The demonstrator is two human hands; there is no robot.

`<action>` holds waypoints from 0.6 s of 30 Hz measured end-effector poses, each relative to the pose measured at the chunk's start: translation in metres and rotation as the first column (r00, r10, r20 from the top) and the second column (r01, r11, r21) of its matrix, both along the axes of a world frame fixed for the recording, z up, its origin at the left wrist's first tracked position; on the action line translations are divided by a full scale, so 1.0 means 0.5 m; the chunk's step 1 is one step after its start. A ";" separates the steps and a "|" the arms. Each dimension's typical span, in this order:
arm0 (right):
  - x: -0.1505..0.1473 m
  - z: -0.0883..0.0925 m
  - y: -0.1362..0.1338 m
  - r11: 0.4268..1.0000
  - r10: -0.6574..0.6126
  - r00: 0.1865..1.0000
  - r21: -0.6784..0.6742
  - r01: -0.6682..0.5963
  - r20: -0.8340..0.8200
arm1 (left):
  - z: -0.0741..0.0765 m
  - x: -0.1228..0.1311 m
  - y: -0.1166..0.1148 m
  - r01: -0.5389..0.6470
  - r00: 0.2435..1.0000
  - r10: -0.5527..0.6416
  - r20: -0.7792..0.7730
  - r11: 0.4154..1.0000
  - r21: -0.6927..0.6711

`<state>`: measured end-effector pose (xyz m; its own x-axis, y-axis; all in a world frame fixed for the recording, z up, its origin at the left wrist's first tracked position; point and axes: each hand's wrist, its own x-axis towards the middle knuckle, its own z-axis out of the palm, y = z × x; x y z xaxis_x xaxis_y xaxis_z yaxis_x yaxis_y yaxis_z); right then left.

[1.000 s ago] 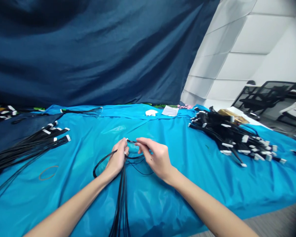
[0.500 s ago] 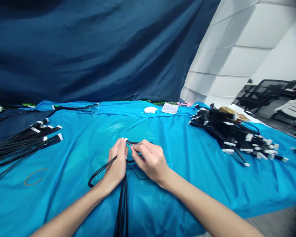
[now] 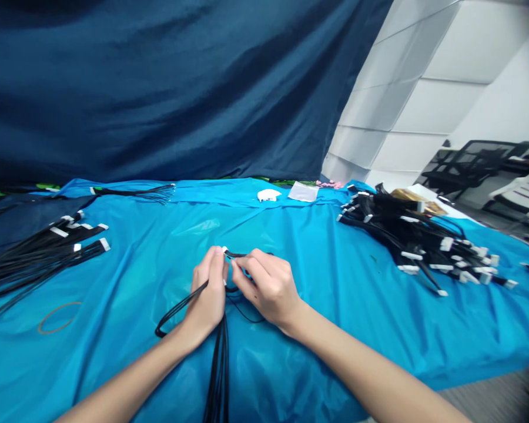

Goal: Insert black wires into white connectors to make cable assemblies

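My left hand pinches a small white connector at the end of a bundle of thin black wires. Part of the bundle loops out to the left of the wrist, and loose wires hang below toward the front. Just to the right, my right hand is closed with thumb and forefinger on black wires close to the connector. A single thin wire curves beneath that hand. The fingertips hide exactly which wire the right hand grips.
On the blue cloth, black cable bundles with white connectors lie at left beside an orange rubber band. A larger cable pile lies at right. At the back are a white scrap, a clear bag and another bundle.
My right fingertips have shifted slightly left, closer to the connector. The left hand stays almost where it was, still on the connector. The view has turned very slightly.
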<state>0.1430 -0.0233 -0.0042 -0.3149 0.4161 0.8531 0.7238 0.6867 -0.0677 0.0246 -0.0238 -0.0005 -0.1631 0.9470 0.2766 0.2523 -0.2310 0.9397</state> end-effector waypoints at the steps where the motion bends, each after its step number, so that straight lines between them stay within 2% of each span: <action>1: 0.000 0.000 0.000 1.000 -0.004 1.000 -0.001 0.004 -0.001 | 0.000 0.000 0.000 -0.002 1.000 0.002 -0.010 1.000 -0.001; 10: -0.008 0.003 -0.002 0.999 -0.048 0.999 0.024 0.048 -0.009 | -0.003 0.002 -0.002 -0.023 1.000 0.023 0.003 0.999 0.024; 18: -0.013 0.002 -0.003 0.995 -0.068 0.998 0.067 0.069 -0.005 | -0.007 0.002 -0.002 0.070 0.993 -0.064 -0.096 0.996 0.059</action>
<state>0.1366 -0.0249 -0.0034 -0.2856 0.3787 0.8804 0.7692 0.6385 -0.0251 0.0258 -0.0247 -0.0040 -0.0701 0.9355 0.3464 0.3205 -0.3077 0.8959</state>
